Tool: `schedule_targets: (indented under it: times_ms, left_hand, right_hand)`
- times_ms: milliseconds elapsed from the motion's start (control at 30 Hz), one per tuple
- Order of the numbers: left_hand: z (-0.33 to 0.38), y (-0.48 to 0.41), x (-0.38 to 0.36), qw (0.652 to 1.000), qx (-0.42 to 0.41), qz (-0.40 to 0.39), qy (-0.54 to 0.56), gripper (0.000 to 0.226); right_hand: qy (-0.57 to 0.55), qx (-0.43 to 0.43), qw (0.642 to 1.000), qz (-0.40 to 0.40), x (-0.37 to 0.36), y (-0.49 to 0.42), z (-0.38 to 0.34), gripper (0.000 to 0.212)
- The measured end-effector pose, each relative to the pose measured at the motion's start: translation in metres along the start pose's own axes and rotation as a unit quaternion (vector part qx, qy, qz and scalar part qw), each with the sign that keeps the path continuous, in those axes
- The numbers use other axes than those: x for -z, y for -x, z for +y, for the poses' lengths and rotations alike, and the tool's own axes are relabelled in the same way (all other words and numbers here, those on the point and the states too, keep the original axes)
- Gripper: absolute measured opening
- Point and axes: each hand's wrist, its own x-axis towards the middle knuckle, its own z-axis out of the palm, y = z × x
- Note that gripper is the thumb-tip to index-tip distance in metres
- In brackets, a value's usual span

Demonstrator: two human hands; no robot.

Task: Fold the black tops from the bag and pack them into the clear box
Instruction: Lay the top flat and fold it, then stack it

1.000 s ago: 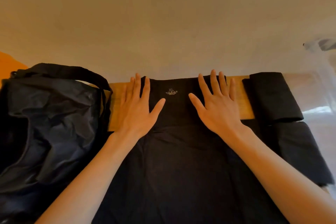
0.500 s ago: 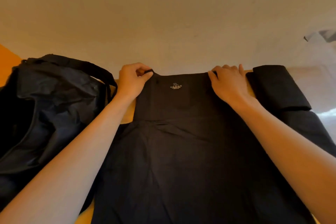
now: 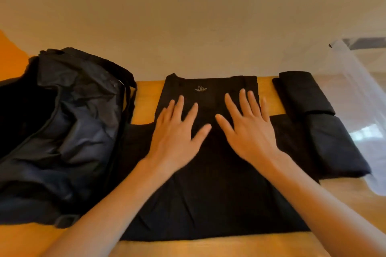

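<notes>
A plain cream wall (image 3: 188, 16) fills the upper half of the view, matt and smooth; it is brownish toward the top and palest low down, where it meets the table (image 3: 208, 249); the table has a smooth wooden top of warm honey-orange, and its far edge lies against the wall; at the far left shows a brighter orange patch (image 3: 8, 48), and whether it belongs to the same top cannot be told; at the upper right a short dark grey strip (image 3: 369, 42) runs level, too blurred to name; the light is soft and warm.
</notes>
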Motion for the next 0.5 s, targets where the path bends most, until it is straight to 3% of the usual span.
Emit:
schedule_targets:
  times_ms: [100,200,333,400,500]
  left_hand:
    - [0.001,0.030,-0.023,0.998,-0.004,-0.016,-0.061,0.079]
    - [-0.004,0.032,-0.023,0.999,-0.016,0.003,-0.047,0.076]
    - [-0.030,0.027,0.014,0.999,0.023,0.020,-0.023,0.066]
    - [-0.048,0.024,0.036,0.994,0.034,0.011,-0.100,0.056]
    - [-0.060,0.021,0.047,0.980,0.019,-0.063,-0.188,0.037]
  right_hand:
    - [0.015,-0.001,0.999,-0.038,-0.012,0.023,-0.005,0.074]
    - [0.012,-0.003,0.999,-0.045,-0.012,0.022,-0.003,0.072]
    - [-0.017,-0.001,1.000,0.006,0.018,0.017,0.040,0.055]
    - [0.044,-0.011,0.999,0.006,0.040,0.008,0.073,0.042]
    - [0.142,0.034,0.988,-0.059,0.054,-0.004,0.099,0.039]
